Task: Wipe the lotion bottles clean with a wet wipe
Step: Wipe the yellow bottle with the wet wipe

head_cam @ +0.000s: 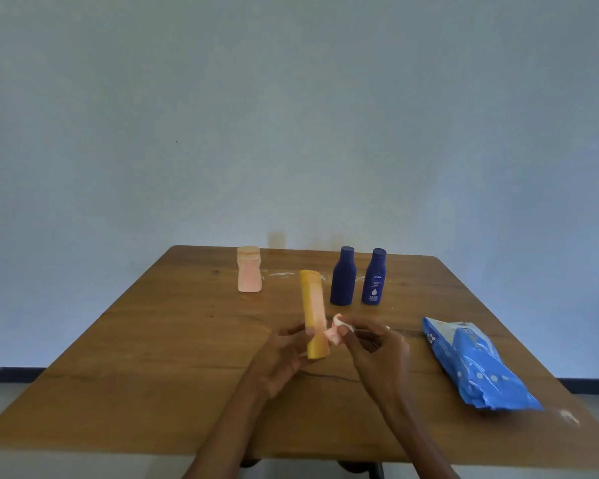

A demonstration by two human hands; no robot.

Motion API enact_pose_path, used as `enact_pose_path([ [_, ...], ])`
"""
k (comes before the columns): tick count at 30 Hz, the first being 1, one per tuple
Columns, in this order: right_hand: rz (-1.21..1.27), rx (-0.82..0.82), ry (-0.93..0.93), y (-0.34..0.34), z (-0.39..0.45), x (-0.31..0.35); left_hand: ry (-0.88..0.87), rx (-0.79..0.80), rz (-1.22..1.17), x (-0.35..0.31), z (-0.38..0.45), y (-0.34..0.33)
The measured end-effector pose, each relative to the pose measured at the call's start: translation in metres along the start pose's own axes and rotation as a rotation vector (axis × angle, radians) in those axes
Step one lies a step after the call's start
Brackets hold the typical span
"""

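Hands meet at the middle of the counter [187, 340]: the left hand [281, 357] curls round the lower end of the yellow bottle [313, 312], holding it raised and tilted slightly, top end away from the person, while the right hand [377, 350] pinches a small bunched wipe [336, 328] between thumb and fingertips and presses it against the bottle's right side near the grip. Three more bottles stand upright toward the far edge: a peach bottle [249, 269] to the left, and two dark blue bottles [343, 276] [375, 277] just beside each other to the right, well apart from the peach one. White smears lie on the wood between them. The wipes pack [474, 364], blue and crinkled, lies to the right of the hands. The yellow bottle looks like light, stiff plastic with smooth flat faces, so it should turn easily in the fingers; once damp it will likely be slippery, and a grip low on the body, as now, leaves most of the surface free for wiping. The held end would need a change of grip to be reached. The wipe is soft and limp, and wadded so small it probably covers little at a stroke.
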State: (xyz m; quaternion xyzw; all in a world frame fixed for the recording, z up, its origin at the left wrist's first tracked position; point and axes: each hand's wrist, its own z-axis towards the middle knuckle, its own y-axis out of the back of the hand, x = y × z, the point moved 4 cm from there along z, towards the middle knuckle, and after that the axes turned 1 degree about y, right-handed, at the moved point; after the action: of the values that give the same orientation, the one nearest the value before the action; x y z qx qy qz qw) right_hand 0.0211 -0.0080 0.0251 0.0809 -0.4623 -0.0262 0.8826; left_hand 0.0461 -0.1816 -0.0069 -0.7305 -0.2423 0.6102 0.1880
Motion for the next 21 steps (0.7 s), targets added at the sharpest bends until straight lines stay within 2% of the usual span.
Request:
enact_pose_path([
  [4,-0.076,0.031,0.062,0.002,-0.016,0.029,-0.007,0.150,-0.224,0.024,-0.011,-0.017],
  [8,-0.268,0.098,0.131,0.006,-0.039,0.034,0.002,0.194,-0.425,0.033,-0.019,-0.026],
  [12,-0.449,0.196,0.213,-0.004,-0.052,0.032,0.048,0.183,-0.398,0.035,-0.016,-0.022],
  [16,-0.454,0.159,0.274,-0.013,-0.034,0.046,0.007,0.142,-0.406,0.034,-0.017,-0.021],
  [21,-0.426,0.093,0.201,-0.015,-0.021,0.040,-0.019,0.172,-0.380,0.035,-0.019,-0.023],
])
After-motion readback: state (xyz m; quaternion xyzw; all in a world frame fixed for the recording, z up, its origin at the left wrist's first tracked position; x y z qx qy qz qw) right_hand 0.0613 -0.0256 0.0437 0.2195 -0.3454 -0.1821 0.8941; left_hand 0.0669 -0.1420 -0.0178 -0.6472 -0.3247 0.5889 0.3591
